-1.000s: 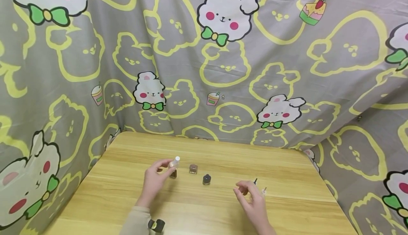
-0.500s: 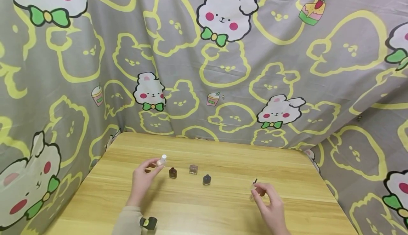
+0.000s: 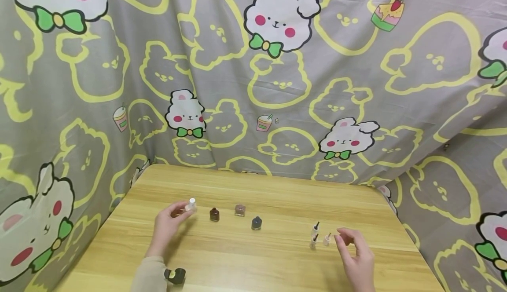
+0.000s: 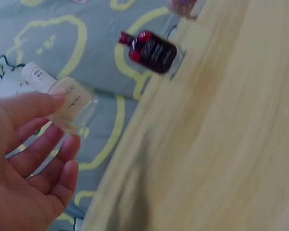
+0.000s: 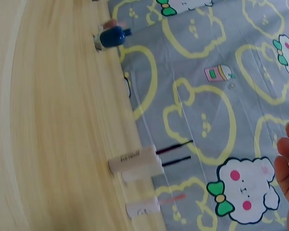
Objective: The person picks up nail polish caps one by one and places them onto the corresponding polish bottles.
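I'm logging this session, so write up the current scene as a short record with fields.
left hand: holds a clear nail polish bottle, white cap on
right hand: holds nothing, beside the brush caps
uncapped bottles: dark red nail polish, mauve nail polish, dark blue nail polish, all upright
brush caps: three, white, standing with brushes up
surface: wood-grain table
backdrop: gray rabbit-print curtain
unclear: whether the held bottle touches the table

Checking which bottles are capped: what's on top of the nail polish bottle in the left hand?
A white cap tops the pale nail polish bottle in the left hand. It covers the neck; any brush inside is hidden.
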### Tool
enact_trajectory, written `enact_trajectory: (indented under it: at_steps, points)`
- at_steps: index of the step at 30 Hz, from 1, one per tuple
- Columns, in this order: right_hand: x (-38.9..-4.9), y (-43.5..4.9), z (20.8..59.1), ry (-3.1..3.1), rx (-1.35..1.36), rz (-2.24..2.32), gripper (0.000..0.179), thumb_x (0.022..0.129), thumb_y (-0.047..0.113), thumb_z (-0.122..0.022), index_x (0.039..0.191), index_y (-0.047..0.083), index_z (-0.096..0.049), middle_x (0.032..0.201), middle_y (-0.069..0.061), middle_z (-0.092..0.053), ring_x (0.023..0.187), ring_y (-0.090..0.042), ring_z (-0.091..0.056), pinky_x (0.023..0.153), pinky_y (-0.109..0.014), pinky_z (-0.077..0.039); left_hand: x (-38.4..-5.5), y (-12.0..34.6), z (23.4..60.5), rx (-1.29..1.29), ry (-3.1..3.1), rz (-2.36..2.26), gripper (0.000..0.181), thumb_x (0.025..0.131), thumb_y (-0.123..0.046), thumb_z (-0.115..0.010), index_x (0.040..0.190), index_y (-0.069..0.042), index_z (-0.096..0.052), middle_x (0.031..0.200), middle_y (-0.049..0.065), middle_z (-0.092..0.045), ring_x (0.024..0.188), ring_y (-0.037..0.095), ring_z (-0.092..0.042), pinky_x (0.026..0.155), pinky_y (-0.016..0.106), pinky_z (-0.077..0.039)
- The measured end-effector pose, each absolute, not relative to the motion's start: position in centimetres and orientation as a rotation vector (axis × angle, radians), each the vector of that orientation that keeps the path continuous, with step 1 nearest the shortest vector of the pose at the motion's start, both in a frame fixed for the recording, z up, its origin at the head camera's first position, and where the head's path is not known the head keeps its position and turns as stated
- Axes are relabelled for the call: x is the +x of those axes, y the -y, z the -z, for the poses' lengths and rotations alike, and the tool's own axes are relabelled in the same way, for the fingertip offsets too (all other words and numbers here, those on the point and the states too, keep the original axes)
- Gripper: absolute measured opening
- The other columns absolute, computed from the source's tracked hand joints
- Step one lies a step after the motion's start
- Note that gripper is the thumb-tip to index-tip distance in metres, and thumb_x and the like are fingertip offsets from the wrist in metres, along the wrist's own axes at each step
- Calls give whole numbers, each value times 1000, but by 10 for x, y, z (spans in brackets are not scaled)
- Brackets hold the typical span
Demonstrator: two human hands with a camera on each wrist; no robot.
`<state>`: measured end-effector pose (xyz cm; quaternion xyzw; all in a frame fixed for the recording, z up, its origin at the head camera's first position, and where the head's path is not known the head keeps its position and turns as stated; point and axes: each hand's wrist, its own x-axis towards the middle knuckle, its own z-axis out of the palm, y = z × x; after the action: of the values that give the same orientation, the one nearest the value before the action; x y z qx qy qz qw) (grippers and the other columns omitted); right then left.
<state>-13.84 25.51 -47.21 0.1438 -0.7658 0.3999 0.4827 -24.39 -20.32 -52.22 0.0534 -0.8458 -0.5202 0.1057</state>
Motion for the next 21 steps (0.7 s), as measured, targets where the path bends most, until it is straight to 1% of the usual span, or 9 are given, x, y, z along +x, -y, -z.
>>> enact_trajectory:
  at_steps: [2,5,7,9,12,15,19,21]
  points:
    - [-138,-260,475,1878,302,-982,26,66,-26,-64,89,-11,-64,76,7,-57,76,8,-50,73,-3,-41,-244,208,525,161,2540,1511,37,86,-22,-74,118,-6,-66,109,14,-71,91,10,-64,80,20,-51]
    - [-140,-271,486,1901,221,-1006,26,68,-25,-65,89,-11,-65,78,13,-57,76,11,-50,73,-3,-41,-244,212,529,151,2592,1472,37,86,-22,-74,118,-4,-66,110,16,-71,96,20,-66,85,33,-55]
    - [-142,-280,494,1920,178,-999,26,69,-24,-66,90,-9,-66,80,17,-56,76,12,-49,72,-2,-41,-243,215,532,135,2612,1453,36,86,-19,-73,116,-2,-66,112,18,-70,99,27,-67,89,42,-55]
    - [-144,-286,497,1928,154,-1007,25,71,-24,-66,92,-9,-66,81,18,-56,75,12,-50,72,-2,-42,-243,217,535,125,2621,1446,34,87,-17,-73,115,-1,-66,113,19,-70,102,31,-67,93,46,-53]
    - [-142,-287,494,1922,127,-1047,23,75,-23,-65,94,-11,-65,83,19,-57,76,11,-52,74,-1,-43,-244,219,539,114,2633,1436,32,87,-16,-72,114,0,-66,113,19,-70,102,32,-67,94,47,-53]
    - [-141,-287,491,1923,24,-1141,19,79,-21,-62,97,-14,-62,83,17,-57,77,8,-54,75,-1,-45,-245,222,542,107,2640,1437,32,87,-16,-72,115,0,-66,113,19,-70,103,31,-67,94,46,-53]
    - [-143,-294,501,1928,-128,-1248,18,84,-17,-62,102,-13,-62,83,17,-57,78,5,-55,74,-2,-46,-244,224,544,96,2654,1446,34,87,-17,-72,116,0,-65,115,19,-69,106,33,-66,97,49,-51]
    - [-144,-298,507,1927,-162,-1271,18,85,-14,-63,103,-11,-63,83,18,-58,78,5,-55,73,-3,-45,-243,224,543,91,2665,1451,34,87,-16,-72,117,0,-65,116,20,-69,107,34,-66,98,50,-50]
